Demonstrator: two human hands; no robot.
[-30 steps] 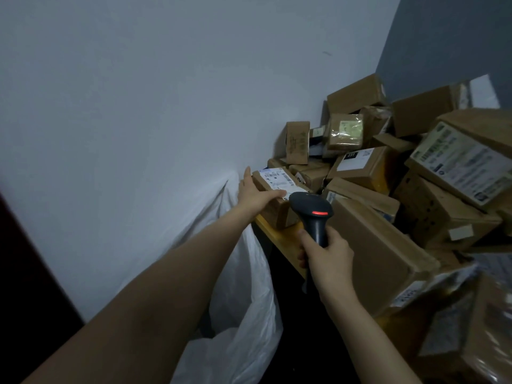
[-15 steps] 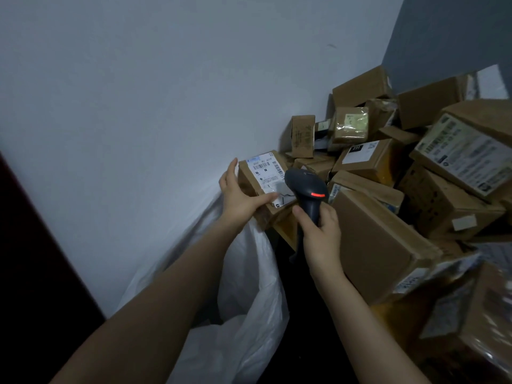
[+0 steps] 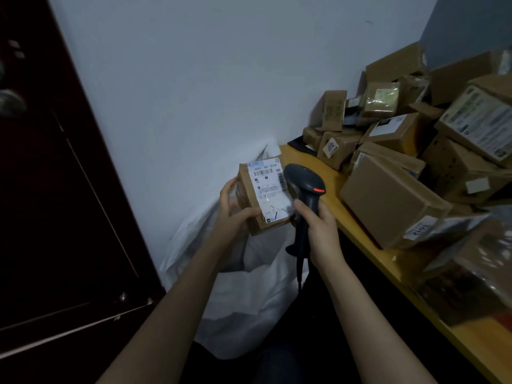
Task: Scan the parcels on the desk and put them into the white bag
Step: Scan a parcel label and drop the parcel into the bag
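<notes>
The left hand (image 3: 232,214) holds a small cardboard parcel (image 3: 267,189) over the white bag (image 3: 249,289), just off the desk's (image 3: 393,261) end edge. The right hand (image 3: 322,231) grips the barcode scanner (image 3: 304,184). The parcel looks light and stiff; hold its sides.

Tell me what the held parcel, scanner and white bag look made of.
Parcel: brown cardboard, matte, creased edges; white paper label with printed barcodes, wrinkled low down. Scanner: probably moulded plastic, dark grey, slight sheen on its head. White bag: thin plastic film or woven poly, cannot tell which; soft crumpled folds.
</notes>
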